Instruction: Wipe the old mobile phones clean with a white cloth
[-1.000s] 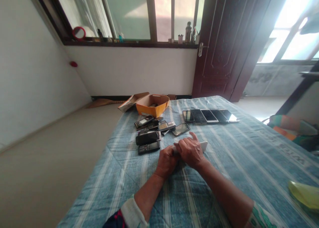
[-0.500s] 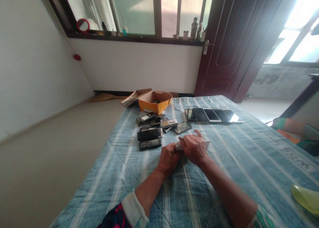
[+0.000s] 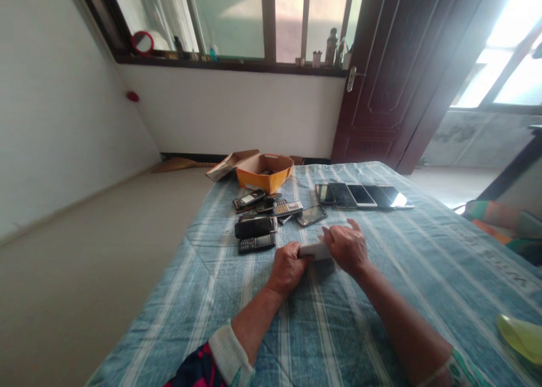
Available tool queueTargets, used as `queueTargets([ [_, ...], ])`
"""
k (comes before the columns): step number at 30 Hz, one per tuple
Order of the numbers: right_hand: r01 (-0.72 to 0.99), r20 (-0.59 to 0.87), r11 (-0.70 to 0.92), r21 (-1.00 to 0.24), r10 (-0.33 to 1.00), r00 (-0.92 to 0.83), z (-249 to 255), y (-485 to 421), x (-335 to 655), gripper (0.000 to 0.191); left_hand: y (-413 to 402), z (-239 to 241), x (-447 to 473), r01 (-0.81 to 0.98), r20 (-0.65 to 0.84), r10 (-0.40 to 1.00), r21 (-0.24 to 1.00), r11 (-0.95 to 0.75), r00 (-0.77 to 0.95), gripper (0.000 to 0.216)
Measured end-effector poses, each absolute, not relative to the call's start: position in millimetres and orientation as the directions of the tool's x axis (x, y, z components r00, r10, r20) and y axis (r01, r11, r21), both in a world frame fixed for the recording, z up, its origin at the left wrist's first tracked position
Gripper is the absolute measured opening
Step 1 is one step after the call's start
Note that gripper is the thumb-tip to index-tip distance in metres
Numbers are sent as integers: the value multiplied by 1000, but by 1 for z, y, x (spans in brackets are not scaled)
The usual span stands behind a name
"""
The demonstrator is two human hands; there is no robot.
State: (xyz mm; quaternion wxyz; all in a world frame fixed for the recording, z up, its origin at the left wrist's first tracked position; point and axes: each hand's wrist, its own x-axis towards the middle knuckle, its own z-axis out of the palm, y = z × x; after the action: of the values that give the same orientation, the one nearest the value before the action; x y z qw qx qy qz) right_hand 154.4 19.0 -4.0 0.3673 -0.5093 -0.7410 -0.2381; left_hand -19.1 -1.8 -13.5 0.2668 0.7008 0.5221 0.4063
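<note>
Both my hands hold one white phone (image 3: 314,250) just above the blue striped bedspread (image 3: 415,274). My left hand (image 3: 288,269) grips its left end with curled fingers. My right hand (image 3: 348,246) is closed over its right end, so most of the phone is hidden. Just beyond my hands lies a heap of old keypad phones (image 3: 260,220) and a single dark smartphone (image 3: 311,215). A row of several smartphones (image 3: 364,196) lies side by side farther back on the right.
An open orange cardboard box (image 3: 265,172) sits at the far edge of the bed, its lid (image 3: 228,164) beside it. A dark wooden door (image 3: 393,71) stands behind. A yellow-green object (image 3: 523,335) lies at the right edge. Bare floor is to the left.
My right hand has slid right along the white phone, uncovering its middle. My left hand stays on the left end. The view shifted slightly.
</note>
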Motion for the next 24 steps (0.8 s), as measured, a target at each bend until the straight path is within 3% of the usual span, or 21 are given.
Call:
queueTargets([
  [3, 939, 792, 342, -37, 583, -181, -2, 18, 156, 44, -1, -14, -19, 517, 292, 948, 796, -315, 128, 19],
  [8, 881, 782, 471, -37, 562, -268, 4, 10, 117, 37, 0, -14, -19, 515, 317, 937, 784, -347, 149, 18],
  [15, 851, 757, 526, -8, 559, -338, 4, 7, 102, 34, -2, -12, -19, 499, 332, 930, 786, -365, 157, 21],
  [24, 929, 769, 366, -45, 607, -202, -1, 20, 154, 39, 0, -13, -20, 504, 273, 954, 810, -299, 127, 15],
])
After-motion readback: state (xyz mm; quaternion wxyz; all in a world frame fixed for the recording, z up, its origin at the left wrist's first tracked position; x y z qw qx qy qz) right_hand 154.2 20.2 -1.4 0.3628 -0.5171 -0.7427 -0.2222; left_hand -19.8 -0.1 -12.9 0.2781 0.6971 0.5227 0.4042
